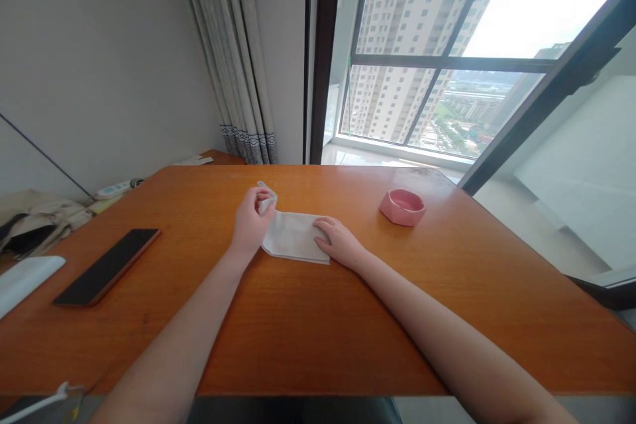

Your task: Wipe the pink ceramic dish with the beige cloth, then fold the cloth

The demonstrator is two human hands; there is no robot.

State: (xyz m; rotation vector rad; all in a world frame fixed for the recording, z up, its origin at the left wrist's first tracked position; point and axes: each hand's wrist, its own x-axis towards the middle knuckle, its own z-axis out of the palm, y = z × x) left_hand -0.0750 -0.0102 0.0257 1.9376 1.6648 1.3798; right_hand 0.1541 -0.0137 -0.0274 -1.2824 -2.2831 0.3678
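Observation:
A white folded cloth (293, 236) lies on the wooden table in front of me. My left hand (252, 218) is closed on the cloth's left end and lifts that corner off the tabletop. On the cloth's right edge rests my right hand (340, 242), its fingers stretched out and lying flat on the fabric. The rest of the cloth is flat, with its layered front edge facing me.
A pink faceted bowl (403, 207) stands on the table (308, 324) at the right. To the left lie a black phone (106, 267) and a white object (30, 281) near the edge. A power strip (115, 189) and bundled fabric (42, 215) sit beyond the left edge.

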